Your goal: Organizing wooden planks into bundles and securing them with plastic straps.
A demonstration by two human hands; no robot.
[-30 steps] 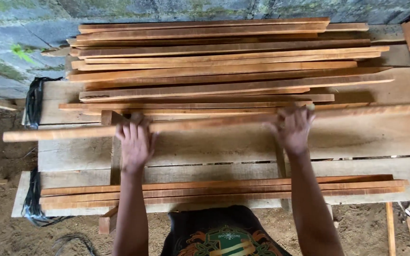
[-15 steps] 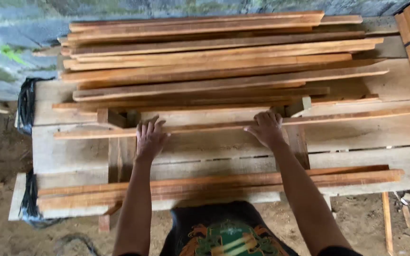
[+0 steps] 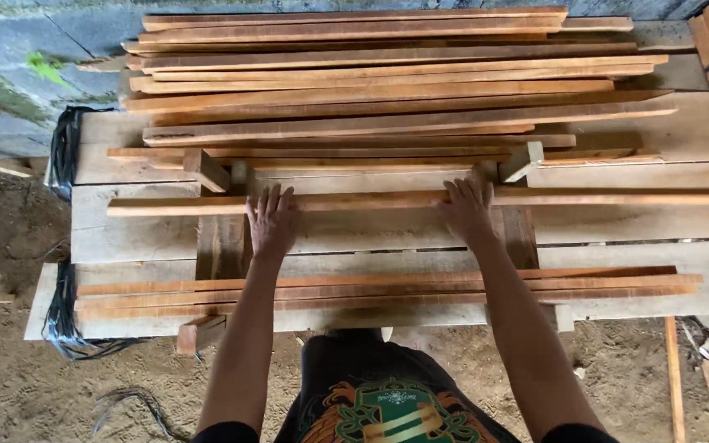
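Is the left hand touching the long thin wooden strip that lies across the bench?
Touching. In the head view, the left hand lies flat with its fingertips on the long thin wooden strip; no gap shows.

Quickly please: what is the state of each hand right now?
Left hand: open, fingers spread flat on the long wooden strip, not gripping.
Right hand: open, palm down on the same strip, not gripping.

Soft, even daylight falls over the plank bench (image 3: 617, 221), bright with no glare. Shadows are faint: thin dark lines under the stacked strips behind the bench's middle, deeper shade beneath its near edge. Focus is sharp at centre; edges bow slightly, and the corners look a little softer.
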